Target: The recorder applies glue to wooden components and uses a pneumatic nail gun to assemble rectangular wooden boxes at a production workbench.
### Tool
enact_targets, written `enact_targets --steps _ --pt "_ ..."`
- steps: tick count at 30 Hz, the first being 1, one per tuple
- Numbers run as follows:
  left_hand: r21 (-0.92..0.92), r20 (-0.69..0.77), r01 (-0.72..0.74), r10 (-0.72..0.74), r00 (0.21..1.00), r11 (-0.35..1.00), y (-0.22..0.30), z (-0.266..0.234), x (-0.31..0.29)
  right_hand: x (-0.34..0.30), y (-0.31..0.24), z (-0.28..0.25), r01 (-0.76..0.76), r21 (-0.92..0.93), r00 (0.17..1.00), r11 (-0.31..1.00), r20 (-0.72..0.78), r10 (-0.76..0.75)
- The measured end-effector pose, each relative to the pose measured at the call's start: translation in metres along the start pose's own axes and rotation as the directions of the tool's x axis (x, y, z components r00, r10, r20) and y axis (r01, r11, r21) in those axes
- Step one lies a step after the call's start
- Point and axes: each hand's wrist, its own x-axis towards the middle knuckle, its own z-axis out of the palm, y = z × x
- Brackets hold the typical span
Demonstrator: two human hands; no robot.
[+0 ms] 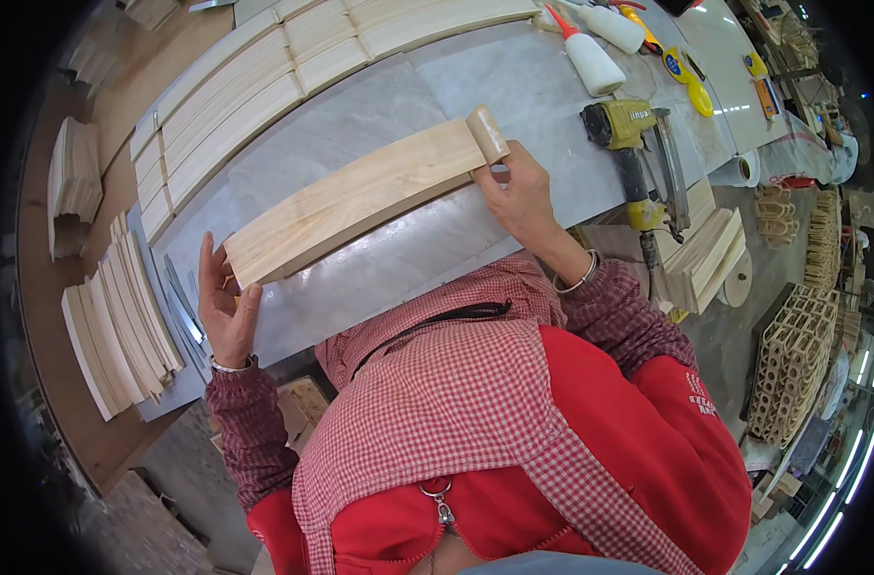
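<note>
A long, slightly curved pale wooden board (pixel 360 196) is held at a slant above the grey worktop, its right end farther from me. My left hand (pixel 228 316) is closed about its left end, thumb on the near side and fingers on the outer side. At the other end, a short wooden end piece (pixel 488 132) stands crosswise against the board. My right hand (pixel 523 196) pinches this piece and the board's corner between thumb and fingers. The fingertips behind the wood are partly hidden.
Rows of pale wooden slats (pixel 236 105) lie at the back left, with stacked curved strips (pixel 121 321) nearer. A yellow-black nail gun (pixel 629 144) rests to the right. Beyond it are a red-tipped glue bottle (pixel 592 62) and yellow tape measure (pixel 686 81). The grey worktop (pixel 379 105) spans the middle.
</note>
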Motion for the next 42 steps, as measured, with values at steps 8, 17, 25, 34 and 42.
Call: enact_targets --steps 8,17,25,34,42 --pt "0.071 0.017 0.051 -0.053 0.998 0.996 0.007 -0.009 0.004 -0.005 0.0 -0.002 0.036 -0.045 0.996 0.998 0.086 -0.032" --pt "0.543 0.022 -0.045 0.04 0.999 0.839 0.032 -0.012 -0.005 0.023 -0.008 -0.034 -0.093 0.123 0.897 0.988 0.44 0.03" --pt "0.653 0.456 -0.605 0.401 0.794 0.455 0.097 0.117 0.053 0.038 0.0 -0.043 -0.116 0.183 0.83 0.976 0.558 -0.006" --pt "0.671 0.546 -0.579 0.22 0.809 0.464 0.069 0.199 0.092 0.043 0.004 -0.045 -0.149 0.216 0.802 0.965 0.598 -0.01" --pt "0.595 0.491 -0.513 0.227 0.841 0.619 0.078 0.186 0.092 0.047 0.001 -0.045 -0.14 0.192 0.795 0.971 0.607 -0.005"
